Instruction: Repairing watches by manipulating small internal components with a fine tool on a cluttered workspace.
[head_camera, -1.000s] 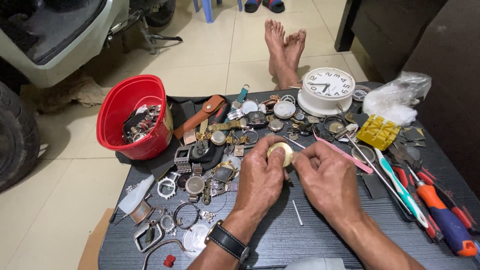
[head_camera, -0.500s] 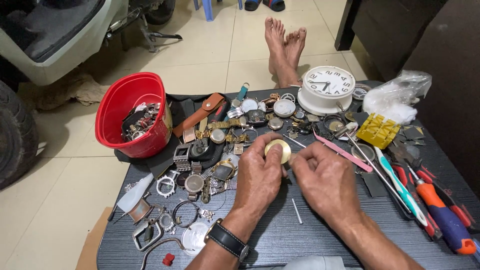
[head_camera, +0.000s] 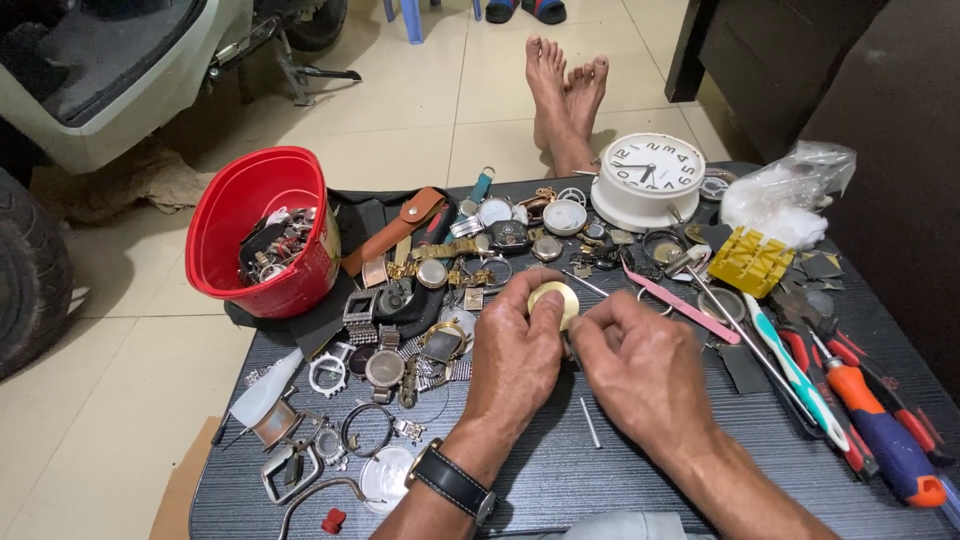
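Note:
My left hand (head_camera: 515, 350) grips a round gold watch case (head_camera: 556, 297) over the middle of a dark low table (head_camera: 560, 470). A black wristwatch (head_camera: 452, 480) is on that wrist. My right hand (head_camera: 635, 365) is closed right beside the case, its fingertips pressed at the case's lower right edge. What the fingers pinch is hidden. A small silver pin (head_camera: 591, 423) lies on the table just below both hands. Watch cases, straps and parts (head_camera: 420, 320) are heaped to the left of my left hand.
A red bucket (head_camera: 262, 232) of watch parts stands at the table's left back corner. A white clock (head_camera: 648, 178), a yellow block (head_camera: 750, 260), pink tweezers (head_camera: 683, 305) and screwdrivers (head_camera: 880, 430) lie to the right. Bare feet (head_camera: 565, 95) rest beyond the table. A scooter (head_camera: 100, 70) stands at the left.
Both hands stay together on the gold case. The fingers shifted only slightly; nothing was picked up or put down.

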